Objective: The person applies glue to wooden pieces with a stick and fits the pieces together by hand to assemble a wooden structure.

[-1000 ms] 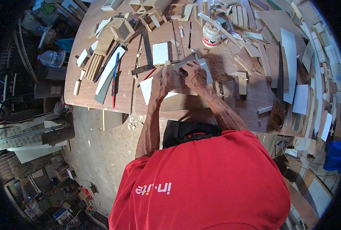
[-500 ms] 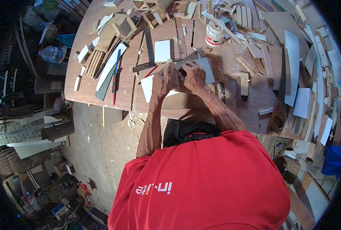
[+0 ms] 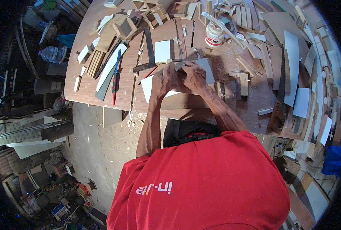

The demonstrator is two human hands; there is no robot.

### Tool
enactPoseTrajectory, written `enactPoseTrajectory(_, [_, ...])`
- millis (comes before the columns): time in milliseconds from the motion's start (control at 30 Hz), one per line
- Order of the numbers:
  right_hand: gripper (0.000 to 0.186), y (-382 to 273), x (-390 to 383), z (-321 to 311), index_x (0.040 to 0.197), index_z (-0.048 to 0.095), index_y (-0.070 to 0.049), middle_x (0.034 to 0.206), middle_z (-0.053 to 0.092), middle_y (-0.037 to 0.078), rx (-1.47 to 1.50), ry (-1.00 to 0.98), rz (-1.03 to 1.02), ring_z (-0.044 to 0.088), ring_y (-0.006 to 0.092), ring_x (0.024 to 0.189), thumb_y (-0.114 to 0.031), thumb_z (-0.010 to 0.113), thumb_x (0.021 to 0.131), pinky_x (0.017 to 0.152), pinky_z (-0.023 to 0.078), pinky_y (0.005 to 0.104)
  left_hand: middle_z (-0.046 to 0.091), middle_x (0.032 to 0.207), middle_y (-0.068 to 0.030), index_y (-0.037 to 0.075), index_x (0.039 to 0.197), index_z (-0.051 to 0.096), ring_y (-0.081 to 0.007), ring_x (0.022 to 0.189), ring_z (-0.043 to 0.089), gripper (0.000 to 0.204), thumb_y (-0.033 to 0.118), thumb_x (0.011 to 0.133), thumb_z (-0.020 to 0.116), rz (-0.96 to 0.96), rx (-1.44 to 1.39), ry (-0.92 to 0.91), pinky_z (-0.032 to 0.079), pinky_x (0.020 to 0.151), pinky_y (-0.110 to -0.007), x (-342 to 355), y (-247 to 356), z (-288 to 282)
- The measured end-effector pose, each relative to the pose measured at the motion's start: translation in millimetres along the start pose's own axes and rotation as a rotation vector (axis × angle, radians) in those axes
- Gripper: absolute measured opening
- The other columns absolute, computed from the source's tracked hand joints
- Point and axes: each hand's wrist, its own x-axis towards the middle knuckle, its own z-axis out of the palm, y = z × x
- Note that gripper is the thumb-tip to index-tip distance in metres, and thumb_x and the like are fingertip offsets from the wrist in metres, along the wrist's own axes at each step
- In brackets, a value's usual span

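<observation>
My left hand (image 3: 163, 80) grips the near-left side of a brown wooden piece (image 3: 177, 86) on the bench, its fingers curled by a small pale block at the top edge. My right hand (image 3: 193, 76) is just right of it, fingers bent and pressed together over the same piece; what its fingertips hold is hidden. Beneath and around lie a white sheet (image 3: 146, 89) at left and a grey sheet (image 3: 206, 69) at right. A dark square (image 3: 147, 42) and a red pencil (image 3: 149, 73) lie beside my left hand. A white block (image 3: 163, 49) sits just beyond.
The crowded workbench (image 3: 86, 88) holds wooden boxes (image 3: 155, 17) at the back, a glue jar (image 3: 214, 35), loose strips and panels (image 3: 291, 69) at right, and a blue-and-red tool (image 3: 116, 76) at left. Below are the concrete floor (image 3: 90, 145) and piled scrap (image 3: 36, 142).
The view has shifted slightly, so the bench sits a little higher in the picture. Both hands stay at the same piece, with only slight movement of the right fingers.
</observation>
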Motion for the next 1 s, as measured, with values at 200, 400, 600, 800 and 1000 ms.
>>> enactPoseTrajectory(200, [0.025, 5.4, 0.0, 8.4, 0.089, 0.067, -0.005, 0.095, 0.065, 0.014, -0.021, -0.017, 0.038, 0.062, 0.0362, 0.090, -0.023, 0.072, 0.072, 0.076, 0.050, 0.0452, 0.068, 0.095, -0.0254, -0.001, 0.113, 0.062, -0.0413, 0.086, 0.066, 0.044, 0.034, 0.101, 0.039, 0.107, 0.074, -0.008, 0.051, 0.073, -0.043, 2.4, -7.6, -0.5])
enactPoseTrajectory(400, [0.028, 0.3, 0.5, 7.2, 0.084, 0.064, -0.004, 0.088, 0.065, 0.015, -0.021, -0.020, 0.046, 0.062, 0.0368, 0.087, -0.028, 0.072, 0.072, 0.075, 0.049, 0.0466, 0.068, 0.093, -0.0232, -0.001, 0.111, 0.063, -0.0397, 0.083, 0.066, 0.045, 0.036, 0.101, 0.039, -0.085, -0.075, -0.015, 0.051, 0.073, -0.042, 0.5, 0.3, -1.2])
enactPoseTrajectory(600, [0.026, -8.8, 0.7, 3.6, 0.083, 0.065, -0.006, 0.089, 0.065, 0.015, -0.088, -0.056, 0.164, 0.062, 0.0366, 0.088, -0.028, 0.073, 0.072, 0.074, 0.050, 0.0459, 0.069, 0.088, -0.0214, -0.001, 0.108, 0.065, -0.0333, 0.077, 0.066, 0.050, 0.040, 0.102, 0.038, -0.090, -0.010, 0.022, 0.050, 0.073, -0.040, -0.6, 9.3, -2.7])
enactPoseTrajectory(800, [0.017, -7.1, 3.5, 5.6, 0.086, 0.066, -0.007, 0.087, 0.065, 0.015, -0.137, -0.035, 0.072, 0.062, 0.0353, 0.090, -0.015, 0.070, 0.071, 0.073, 0.050, 0.0453, 0.069, 0.090, -0.0213, -0.001, 0.108, 0.065, -0.0344, 0.081, 0.066, 0.049, 0.039, 0.103, 0.037, -0.136, -0.011, 0.008, 0.050, 0.074, -0.039, -2.0, 12.2, -3.2])
enactPoseTrajectory(1000, [0.018, -3.5, 3.9, 9.0, 0.087, 0.065, -0.007, 0.085, 0.065, 0.015, -0.105, 0.011, 0.037, 0.062, 0.0371, 0.086, -0.008, 0.069, 0.069, 0.071, 0.049, 0.0455, 0.069, 0.092, -0.0215, 0.000, 0.107, 0.065, -0.0355, 0.084, 0.067, 0.047, 0.037, 0.103, 0.038, -0.120, -0.042, 0.011, 0.050, 0.075, -0.040, -2.5, 2.9, -2.9])
